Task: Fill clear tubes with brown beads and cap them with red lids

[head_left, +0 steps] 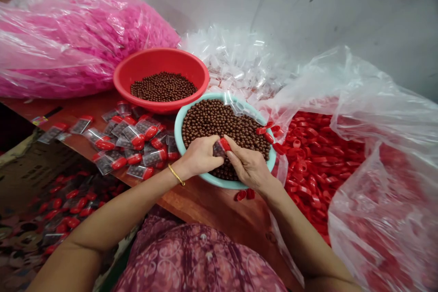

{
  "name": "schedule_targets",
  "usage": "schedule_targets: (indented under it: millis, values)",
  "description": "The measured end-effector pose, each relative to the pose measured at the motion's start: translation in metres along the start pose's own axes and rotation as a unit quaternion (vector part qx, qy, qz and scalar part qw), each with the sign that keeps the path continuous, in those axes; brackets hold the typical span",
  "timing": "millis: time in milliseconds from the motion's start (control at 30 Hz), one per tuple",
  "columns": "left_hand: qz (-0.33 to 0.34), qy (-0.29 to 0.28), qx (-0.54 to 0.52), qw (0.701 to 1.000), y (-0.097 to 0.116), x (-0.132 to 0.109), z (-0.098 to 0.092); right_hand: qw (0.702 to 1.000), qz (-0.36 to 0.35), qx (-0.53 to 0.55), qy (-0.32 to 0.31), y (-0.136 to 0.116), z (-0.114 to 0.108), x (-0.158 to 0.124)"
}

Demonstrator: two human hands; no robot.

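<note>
A left hand (200, 156) wearing a gold bangle (176, 174) was curled closed around a small clear plastic tube (218, 149) packed with dark contents, while a nearly closed right hand (248, 164) pinched the tube's glossy red cap (225, 144) between thumb and fingers. The tube tilted, its long axis rising from lower left to upper right, cap toward the right hand. Directly beneath both hands sat a teal plastic basin (178, 134) heaped with smooth, round brown beads (219, 123). Beyond the hands, a red plastic basin (137, 66) held more beads. Left of the left hand, filled red-capped tubes (147, 146) lay scattered on a wooden table (212, 210). Right of the right hand, red caps (318, 159) filled a crinkled clear plastic bag (372, 100).
</note>
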State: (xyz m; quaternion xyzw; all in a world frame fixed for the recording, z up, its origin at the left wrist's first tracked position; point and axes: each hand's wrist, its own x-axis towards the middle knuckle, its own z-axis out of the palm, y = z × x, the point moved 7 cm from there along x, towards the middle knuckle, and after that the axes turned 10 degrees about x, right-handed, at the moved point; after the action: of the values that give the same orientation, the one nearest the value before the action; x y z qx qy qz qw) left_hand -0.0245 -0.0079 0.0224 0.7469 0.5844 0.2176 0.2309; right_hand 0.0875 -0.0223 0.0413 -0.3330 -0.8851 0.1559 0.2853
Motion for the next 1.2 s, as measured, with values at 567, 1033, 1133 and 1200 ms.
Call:
schedule_targets:
  millis: [567, 1033, 1133, 1200]
  values:
    - [0.002, -0.01, 0.079, 0.997, 0.007, -0.005, -0.002, 0.947, 0.203, 0.223, 0.108, 0.024, -0.011, 0.03]
    - [0.083, 0.018, 0.134, 0.987, 0.01, -0.008, 0.004, 0.953, 0.129, 0.268, -0.062, 0.001, 0.024, 0.05]
    - [0.103, 0.097, 0.132, 0.981, 0.017, -0.017, -0.013, 0.956, 0.147, 0.254, 0.017, 0.009, 0.007, 0.048]
    - [0.074, 0.157, 0.127, 0.977, 0.008, -0.03, -0.033, 0.964, 0.166, 0.191, 0.085, 0.026, -0.018, 0.039]
